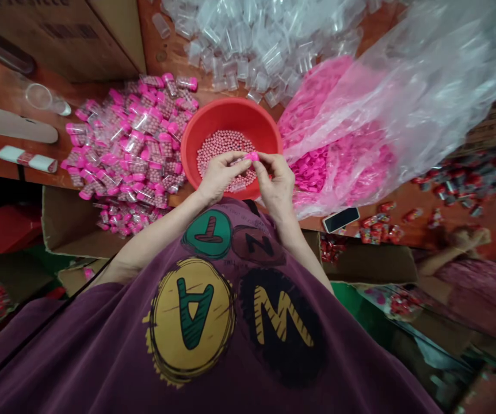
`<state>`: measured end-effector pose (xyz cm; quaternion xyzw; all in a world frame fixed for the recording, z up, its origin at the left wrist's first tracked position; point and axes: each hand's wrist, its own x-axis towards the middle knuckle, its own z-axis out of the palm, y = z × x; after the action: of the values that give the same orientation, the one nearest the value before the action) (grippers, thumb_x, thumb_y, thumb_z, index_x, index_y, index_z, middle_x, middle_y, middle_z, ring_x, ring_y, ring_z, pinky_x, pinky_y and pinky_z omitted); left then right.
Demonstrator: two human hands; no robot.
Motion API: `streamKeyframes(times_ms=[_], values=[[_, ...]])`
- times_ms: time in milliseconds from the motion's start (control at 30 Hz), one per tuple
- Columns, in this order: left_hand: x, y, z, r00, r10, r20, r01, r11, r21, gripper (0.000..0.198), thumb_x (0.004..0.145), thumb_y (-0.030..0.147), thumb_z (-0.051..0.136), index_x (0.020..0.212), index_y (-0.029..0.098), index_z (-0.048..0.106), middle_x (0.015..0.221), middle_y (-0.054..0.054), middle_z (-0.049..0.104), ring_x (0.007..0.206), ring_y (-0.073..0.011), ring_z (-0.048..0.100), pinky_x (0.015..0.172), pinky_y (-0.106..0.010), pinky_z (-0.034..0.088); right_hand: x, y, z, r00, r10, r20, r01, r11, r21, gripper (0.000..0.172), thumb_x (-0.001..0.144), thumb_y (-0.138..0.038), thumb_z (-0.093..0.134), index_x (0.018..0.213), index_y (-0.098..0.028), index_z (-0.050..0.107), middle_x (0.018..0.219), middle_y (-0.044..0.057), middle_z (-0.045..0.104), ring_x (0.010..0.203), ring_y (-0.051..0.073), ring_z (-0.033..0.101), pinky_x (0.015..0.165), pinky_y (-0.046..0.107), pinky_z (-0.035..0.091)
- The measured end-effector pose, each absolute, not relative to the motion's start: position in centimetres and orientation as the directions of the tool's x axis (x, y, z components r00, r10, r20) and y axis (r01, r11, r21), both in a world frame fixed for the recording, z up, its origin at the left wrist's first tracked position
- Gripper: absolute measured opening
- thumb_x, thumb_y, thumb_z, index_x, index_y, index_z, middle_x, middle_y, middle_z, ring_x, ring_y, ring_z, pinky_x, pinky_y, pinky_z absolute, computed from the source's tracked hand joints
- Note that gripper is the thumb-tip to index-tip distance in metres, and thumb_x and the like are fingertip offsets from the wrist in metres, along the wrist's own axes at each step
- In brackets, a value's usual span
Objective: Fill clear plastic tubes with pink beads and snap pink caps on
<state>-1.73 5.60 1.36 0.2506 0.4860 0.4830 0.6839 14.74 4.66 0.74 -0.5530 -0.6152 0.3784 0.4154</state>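
Note:
Above the red bowl (269,123), which holds many small pink beads (222,144), my two hands meet. Between the fingertips is a small bright pink cap (252,156); whether a jar sits under it is hidden by the fingers. My left hand (222,174) pinches it from the left, thumb and forefinger closed. From the right, my right hand (279,183) also grips it with closed fingers. Left of the bowl lies a heap of small clear jars (136,144) filled with pink beads and topped with pink caps.
Clear cups (248,46) are piled behind the bowl. On the right, a plastic bag (360,115) holds loose pink caps (312,169), with a phone (340,219) near the table edge. A cardboard box (79,34) stands back left. A co-worker's hand (468,241) shows far right.

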Motion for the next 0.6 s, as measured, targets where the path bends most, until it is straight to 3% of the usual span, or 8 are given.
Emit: streamKeyframes(times_ms=[67, 200, 267, 467, 600], values=[[-1.7, 5.5, 1.0, 0.053, 0.896, -0.442, -0.446, 0.417, 0.792, 0.015, 0.084, 0.026, 0.094, 0.095, 0.019, 0.086, 0.086, 0.001, 0.08, 0.076, -0.0084, 0.068, 0.075, -0.022, 0.056, 14.6, 4.5, 1.8, -0.183, 0.974, 0.131, 0.514, 0.208, -0.832, 0.031, 0.111, -0.047, 0.063, 0.132, -0.026, 0.07, 0.12, 0.008, 0.074, 0.113, 0.025, 0.072, 0.108, 0.053, 0.064], [-1.2, 5.2, 0.7, 0.061, 0.859, -0.509, -0.486, 0.471, 0.736, 0.016, 0.085, 0.027, 0.094, 0.096, 0.019, 0.086, 0.091, -0.001, 0.083, 0.08, -0.0106, 0.073, 0.081, -0.025, 0.061, 14.1, 4.5, 2.1, -0.297, 0.953, 0.06, 0.754, 0.273, -0.598, 0.061, 0.095, -0.041, 0.082, 0.146, -0.016, 0.06, 0.137, 0.02, 0.066, 0.135, 0.042, 0.063, 0.118, 0.072, 0.055], [-0.9, 5.1, 0.8, 0.055, 0.846, -0.53, -0.507, 0.481, 0.715, 0.017, 0.086, 0.028, 0.095, 0.094, 0.018, 0.085, 0.092, -0.002, 0.083, 0.082, -0.0113, 0.074, 0.082, -0.026, 0.063, 13.7, 4.5, 1.5, -0.302, 0.953, 0.03, 0.808, 0.272, -0.522, 0.065, 0.093, -0.038, 0.084, 0.146, -0.013, 0.058, 0.136, 0.023, 0.065, 0.136, 0.046, 0.061, 0.118, 0.077, 0.052], [-0.8, 5.0, 0.7, 0.038, 0.814, -0.58, -0.5, 0.518, 0.694, 0.021, 0.088, 0.031, 0.095, 0.096, 0.016, 0.083, 0.084, -0.001, 0.08, 0.071, -0.0105, 0.07, 0.069, -0.024, 0.06, 13.6, 5.2, -0.5, -0.354, 0.933, 0.056, 0.798, 0.333, -0.503, 0.052, 0.098, -0.039, 0.073, 0.142, -0.016, 0.056, 0.13, 0.019, 0.065, 0.132, 0.044, 0.061, 0.118, 0.076, 0.053], [-0.7, 4.9, 0.1, -0.004, 0.811, -0.585, -0.452, 0.521, 0.724, 0.016, 0.092, 0.029, 0.091, 0.098, 0.016, 0.083, 0.085, -0.001, 0.079, 0.072, -0.0104, 0.07, 0.073, -0.024, 0.06, 13.7, 5.4, -1.8, -0.377, 0.925, 0.045, 0.78, 0.343, -0.523, 0.054, 0.096, -0.044, 0.074, 0.139, -0.015, 0.058, 0.13, 0.02, 0.065, 0.133, 0.045, 0.061, 0.119, 0.076, 0.051]])
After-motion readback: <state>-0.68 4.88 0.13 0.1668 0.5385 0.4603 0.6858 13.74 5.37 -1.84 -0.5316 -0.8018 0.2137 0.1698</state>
